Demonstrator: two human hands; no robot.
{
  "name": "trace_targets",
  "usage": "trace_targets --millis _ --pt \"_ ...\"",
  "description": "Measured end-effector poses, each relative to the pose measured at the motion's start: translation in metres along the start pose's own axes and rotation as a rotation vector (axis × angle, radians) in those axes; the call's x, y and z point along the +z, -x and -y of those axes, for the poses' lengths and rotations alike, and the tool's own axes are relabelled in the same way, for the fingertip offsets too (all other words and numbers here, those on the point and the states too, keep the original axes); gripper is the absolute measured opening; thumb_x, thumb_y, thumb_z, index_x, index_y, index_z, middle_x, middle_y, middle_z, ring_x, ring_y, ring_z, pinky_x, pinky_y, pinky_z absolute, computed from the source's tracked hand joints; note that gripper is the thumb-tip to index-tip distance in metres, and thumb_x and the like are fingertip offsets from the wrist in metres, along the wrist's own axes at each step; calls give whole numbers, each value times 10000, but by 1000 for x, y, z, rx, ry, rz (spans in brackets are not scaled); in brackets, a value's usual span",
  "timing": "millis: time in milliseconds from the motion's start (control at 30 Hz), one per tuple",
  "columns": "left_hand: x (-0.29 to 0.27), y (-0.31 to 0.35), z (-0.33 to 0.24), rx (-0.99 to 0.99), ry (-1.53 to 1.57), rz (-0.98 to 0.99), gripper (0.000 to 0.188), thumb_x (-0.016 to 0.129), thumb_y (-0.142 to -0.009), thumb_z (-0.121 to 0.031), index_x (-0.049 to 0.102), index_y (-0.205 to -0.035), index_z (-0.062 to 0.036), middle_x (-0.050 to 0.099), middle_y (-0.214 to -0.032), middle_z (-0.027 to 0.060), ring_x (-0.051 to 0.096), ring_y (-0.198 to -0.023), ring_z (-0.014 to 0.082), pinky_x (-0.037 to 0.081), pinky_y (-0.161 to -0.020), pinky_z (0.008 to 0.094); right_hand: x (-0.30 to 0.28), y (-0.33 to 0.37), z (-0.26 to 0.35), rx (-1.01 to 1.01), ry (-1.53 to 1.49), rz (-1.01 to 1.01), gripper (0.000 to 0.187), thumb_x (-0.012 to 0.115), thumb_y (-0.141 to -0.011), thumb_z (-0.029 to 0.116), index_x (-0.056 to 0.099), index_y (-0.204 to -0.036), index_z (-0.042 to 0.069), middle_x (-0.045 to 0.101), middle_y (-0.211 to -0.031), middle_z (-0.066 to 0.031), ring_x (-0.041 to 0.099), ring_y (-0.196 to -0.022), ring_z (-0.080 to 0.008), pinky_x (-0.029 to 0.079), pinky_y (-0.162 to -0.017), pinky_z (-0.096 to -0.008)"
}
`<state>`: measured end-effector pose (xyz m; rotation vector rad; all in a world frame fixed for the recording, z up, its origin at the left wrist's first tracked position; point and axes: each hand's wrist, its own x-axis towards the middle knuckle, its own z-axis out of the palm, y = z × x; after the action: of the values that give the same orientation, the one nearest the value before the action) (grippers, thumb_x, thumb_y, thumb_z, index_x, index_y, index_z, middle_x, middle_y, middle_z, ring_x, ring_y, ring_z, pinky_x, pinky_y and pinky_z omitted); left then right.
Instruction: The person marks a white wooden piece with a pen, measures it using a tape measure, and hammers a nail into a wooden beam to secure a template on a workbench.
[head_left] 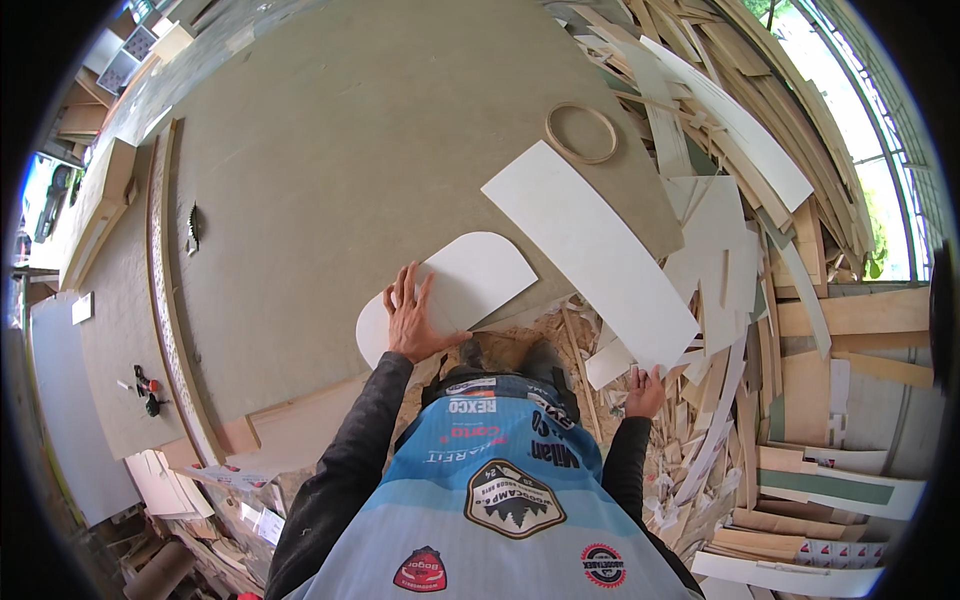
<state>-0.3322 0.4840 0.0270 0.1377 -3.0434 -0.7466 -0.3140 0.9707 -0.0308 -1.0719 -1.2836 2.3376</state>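
Note:
A white panel with a rounded end (480, 272) lies at the near edge of the worktable, its far right end cut straight. My left hand (412, 322) rests on top of it with fingers spread, the thumb toward its near edge. To the right, a long white rectangular board (590, 245) slants across the table, its near end jutting past the edge. My right hand (645, 392) pinches that near end at the corner, with part of the fingers hidden.
A thin wooden ring (590, 161) lies beyond the long board on the large table (330, 130). A long strip of wood (165, 290) runs along the left, with small tools (147, 388) past it. Piled offcuts (790, 130) fill the right side; scraps litter the floor.

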Motion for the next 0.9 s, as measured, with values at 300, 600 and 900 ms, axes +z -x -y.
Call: trace_targets --millis 300,600,900 --pt "-5 -12 -5 3 37 -5 1209 887 -507 -606 379 -1462 -67 315 -1531 205 211 -1468 398 136 -1167 578 66 -21 -20 113 -82 239 421 595 -1000 316 488 -1303 44 627 -1049 -114 598 -875 -229 485 -1003 -462" --pt "-20 -26 21 30 51 23 1224 919 -496 -544 353 -1486 -98 314 -1544 193 232 -1456 399 161 -1181 563 56 -12 -33 381 -44 213 802 386 -929 732 616 -1231 25 626 -1118 -140 554 -920 -243 462 -901 -413" --pt "-22 -20 36 88 -58 67 1233 880 -535 -644 345 -1506 -104 245 -1568 224 175 -1477 447 238 -1193 574 21 -29 -42 447 527 255 545 495 -976 522 597 -1225 48 683 -1062 -104 646 -899 -214 517 -796 -356"
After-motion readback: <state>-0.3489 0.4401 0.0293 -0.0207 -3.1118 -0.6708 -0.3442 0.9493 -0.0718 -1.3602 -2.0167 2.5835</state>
